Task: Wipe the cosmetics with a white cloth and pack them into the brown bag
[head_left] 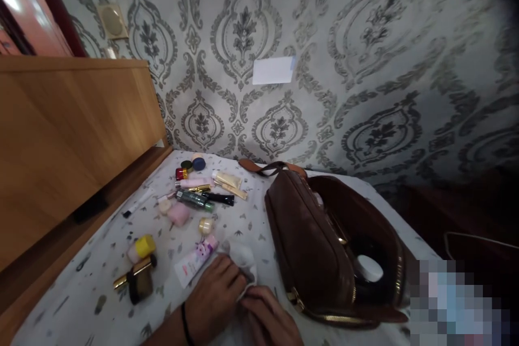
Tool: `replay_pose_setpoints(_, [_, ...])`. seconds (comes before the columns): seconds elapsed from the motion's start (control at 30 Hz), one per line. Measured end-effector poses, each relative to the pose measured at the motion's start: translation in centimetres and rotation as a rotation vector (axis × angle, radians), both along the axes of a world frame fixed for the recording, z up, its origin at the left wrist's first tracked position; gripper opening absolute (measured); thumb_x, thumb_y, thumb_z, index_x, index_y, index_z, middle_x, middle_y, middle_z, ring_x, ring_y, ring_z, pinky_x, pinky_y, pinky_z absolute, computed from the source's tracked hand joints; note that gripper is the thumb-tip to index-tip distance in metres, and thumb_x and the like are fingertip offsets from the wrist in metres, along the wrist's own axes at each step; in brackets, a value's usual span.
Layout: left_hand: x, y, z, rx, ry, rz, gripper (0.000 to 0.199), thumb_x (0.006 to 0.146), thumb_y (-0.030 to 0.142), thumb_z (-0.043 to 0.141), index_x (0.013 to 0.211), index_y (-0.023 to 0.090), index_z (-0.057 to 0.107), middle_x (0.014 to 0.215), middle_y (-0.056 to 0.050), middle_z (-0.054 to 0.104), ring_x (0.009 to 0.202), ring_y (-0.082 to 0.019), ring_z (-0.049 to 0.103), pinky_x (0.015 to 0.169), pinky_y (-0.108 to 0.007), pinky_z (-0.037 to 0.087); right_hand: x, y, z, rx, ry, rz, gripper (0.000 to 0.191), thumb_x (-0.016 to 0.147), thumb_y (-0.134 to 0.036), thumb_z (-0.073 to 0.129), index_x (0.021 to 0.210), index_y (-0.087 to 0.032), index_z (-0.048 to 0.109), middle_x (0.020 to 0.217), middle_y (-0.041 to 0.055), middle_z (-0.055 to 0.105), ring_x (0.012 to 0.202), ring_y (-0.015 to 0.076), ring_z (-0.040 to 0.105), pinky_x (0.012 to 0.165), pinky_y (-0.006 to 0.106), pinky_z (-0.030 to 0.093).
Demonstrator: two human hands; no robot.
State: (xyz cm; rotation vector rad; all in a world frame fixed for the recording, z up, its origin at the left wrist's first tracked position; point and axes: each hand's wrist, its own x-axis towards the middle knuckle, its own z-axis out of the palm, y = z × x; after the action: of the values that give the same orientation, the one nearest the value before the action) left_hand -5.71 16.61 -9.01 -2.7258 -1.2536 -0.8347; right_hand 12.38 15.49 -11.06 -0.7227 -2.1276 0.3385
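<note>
My left hand point(217, 292), with a black band at its wrist, is closed on a thin whitish pouch or cloth point(240, 259) at the bottom centre. My right hand point(271, 316) pinches the same whitish thing at its near edge, close to the left fingers. A white and pink tube point(195, 262) lies just left of my left hand. Right of my hands stands a brown leather bag point(310, 238), unzipped, with a round white lid point(370, 268) inside. A small cream jar point(206, 225) sits beyond the tube.
Several tubes, bottles and jars lie on the patterned white sheet point(243, 216), among them a dark bottle point(194, 199) and a pink item point(179, 213). A yellow-capped jar point(145, 247) and a gold tube point(133, 274) are at left. A wooden cabinet point(77, 140) borders the left side.
</note>
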Motion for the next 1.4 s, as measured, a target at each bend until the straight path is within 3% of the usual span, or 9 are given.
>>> replay_pose_setpoints(0.07, [-0.3,0.3,0.5,-0.053,0.032,-0.003,0.007,0.085,0.012,0.060,0.087,0.018,0.056,0.091,-0.006,0.062,0.085,-0.022,0.057,0.075,-0.036,0.053,-0.2,0.0,1.0,0.006,0.011,0.017,0.041,0.086,0.001,0.042,0.116,-0.022,0.058,0.100,0.0102,0.068,0.087,0.0169,0.071,0.074,0.022,0.060])
replay_pose_setpoints(0.23, [-1.0,0.6,1.1,-0.099,0.015,-0.038,0.012,0.084,0.015,0.061,0.095,0.017,0.060,0.131,-0.014,0.054,0.121,-0.029,0.048,0.101,-0.047,0.045,-0.9,-0.6,2.6,-0.001,0.011,0.060,0.036,0.088,-0.004,0.045,0.114,-0.023,0.062,0.100,0.0081,0.068,0.091,0.0182,0.070,0.079,0.027,0.061])
replay_pose_setpoints(0.43, [-1.0,1.2,0.7,-0.181,0.090,0.041,0.012,0.092,0.028,0.055,0.092,0.017,0.059,0.100,-0.011,0.064,0.102,-0.026,0.057,0.092,-0.041,0.048,-1.5,-0.5,2.4,-0.137,0.078,0.031,0.023,0.091,-0.012,0.048,0.099,-0.019,0.067,0.091,0.0076,0.066,0.084,0.0192,0.064,0.077,0.032,0.056])
replay_pose_setpoints(0.53, [-1.0,1.3,0.4,-0.151,0.061,0.095,0.013,0.093,0.028,0.054,0.100,0.017,0.056,0.103,-0.011,0.065,0.103,-0.026,0.059,0.091,-0.040,0.049,-1.7,0.2,1.7,-0.422,0.139,0.005,0.015,0.084,-0.012,0.056,0.090,-0.017,0.069,0.089,0.0058,0.064,0.080,0.0179,0.060,0.077,0.032,0.052])
replay_pose_setpoints(0.7, [-1.1,1.6,-0.1,-0.082,0.033,0.069,0.025,0.094,0.022,0.051,0.118,0.017,0.052,0.115,-0.013,0.062,0.110,-0.025,0.059,0.095,-0.040,0.048,-1.4,2.6,1.0,-0.693,0.096,-0.026,0.012,0.092,-0.018,0.055,0.087,-0.014,0.066,0.063,-0.0022,0.059,0.056,0.0119,0.057,0.053,0.022,0.047])
replay_pose_setpoints(0.87, [-1.5,1.6,-0.3,-0.005,0.091,0.067,0.011,0.093,0.022,0.052,0.095,0.014,0.059,0.097,-0.012,0.061,0.098,-0.025,0.059,0.090,-0.039,0.048,-1.5,4.5,1.7,-0.892,0.063,-0.055,0.023,0.097,-0.034,0.060,0.107,-0.013,0.063,0.095,0.0038,0.067,0.075,0.0135,0.065,0.066,0.029,0.057])
replay_pose_setpoints(1.0, [-1.9,1.5,-0.2,0.055,0.109,0.070,0.012,0.091,0.026,0.058,0.095,0.014,0.060,0.105,-0.012,0.059,0.104,-0.026,0.055,0.093,-0.041,0.046,-2.0,4.2,1.3,-0.904,0.094,-0.127,0.027,0.097,-0.034,0.060,0.114,-0.014,0.062,0.106,0.0063,0.066,0.085,0.0167,0.066,0.073,0.034,0.058])
replay_pose_setpoints(1.23, [-1.8,1.2,0.0,0.014,0.159,0.070,0.012,0.090,0.025,0.059,0.097,0.015,0.059,0.103,-0.011,0.062,0.102,-0.026,0.057,0.091,-0.040,0.047,-2.2,2.4,0.0,-0.785,0.235,-0.172,0.006,0.087,-0.019,0.059,0.085,-0.015,0.063,0.066,-0.0041,0.061,0.053,0.0080,0.055,0.047,0.017,0.042])
replay_pose_setpoints(1.4, [-1.7,0.7,0.3,-0.032,0.162,0.077,0.012,0.090,0.024,0.059,0.101,0.018,0.056,0.102,-0.008,0.065,0.101,-0.023,0.060,0.086,-0.035,0.048,-2.2,3.2,0.3,-0.809,0.264,-0.133,0.006,0.071,-0.021,0.055,0.070,-0.018,0.060,0.057,-0.0044,0.060,0.044,0.0092,0.054,0.039,0.018,0.038])
